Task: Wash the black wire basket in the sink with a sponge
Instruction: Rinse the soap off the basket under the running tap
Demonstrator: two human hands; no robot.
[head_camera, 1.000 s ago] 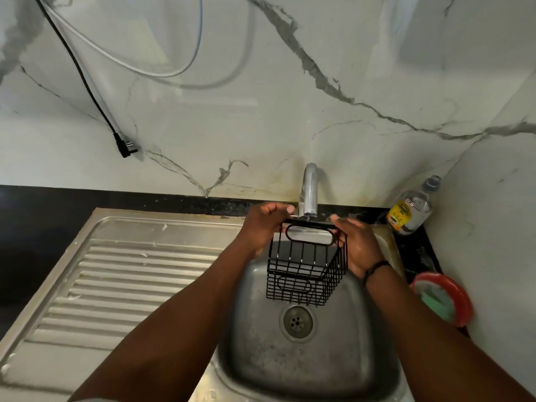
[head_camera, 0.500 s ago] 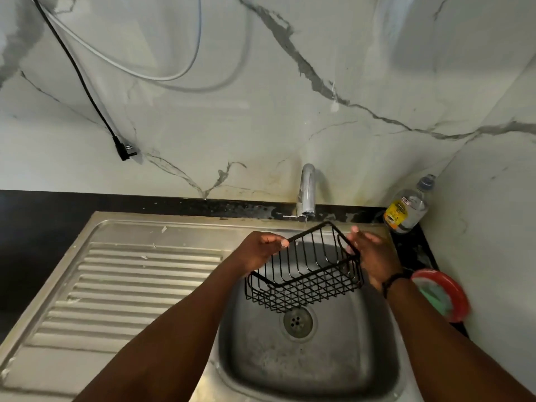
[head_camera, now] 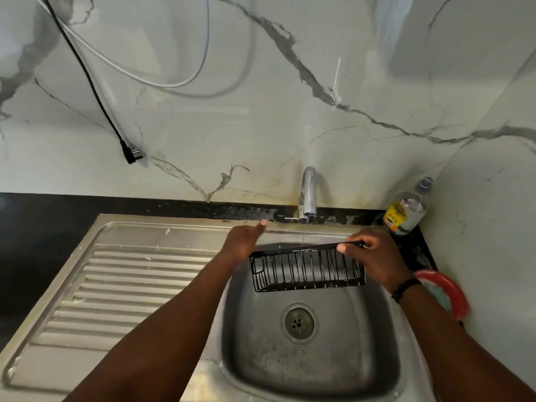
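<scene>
- Black wire basket [head_camera: 307,268] held over the sink [head_camera: 313,361], above the basin and clear of its floor, behind the drain [head_camera: 298,322]. Long axis runs left to right; one long wire side faces the camera.
- Right hand [head_camera: 374,259] grips the basket's right end: fingers curled over the top rim, thumb tip pressed on the upper bar. A dark band sits on that wrist.
- Left hand [head_camera: 243,242] is at the basket's left end, fingers fairly straight, one fingertip pointing up toward the back ledge. It lies against or just beside the left rim; I cannot tell whether it has any hold on the wire.
- Tap [head_camera: 308,192] stands at the back of the sink, a thin stream of water falling from its spout onto the basket's back rim.
- Ribbed draining board [head_camera: 116,285] stretches to the left of the basin.
- Clear bottle [head_camera: 406,210] with yellow label stands on the dark counter [head_camera: 43,221] in the right back corner, near the right hand.
- Red-rimmed round item [head_camera: 446,291] lies right of the basin, partly hidden behind the right forearm.
- Black cable with plug [head_camera: 130,153] hangs against the marble wall, with a white cable [head_camera: 139,79] looping beside it.
</scene>
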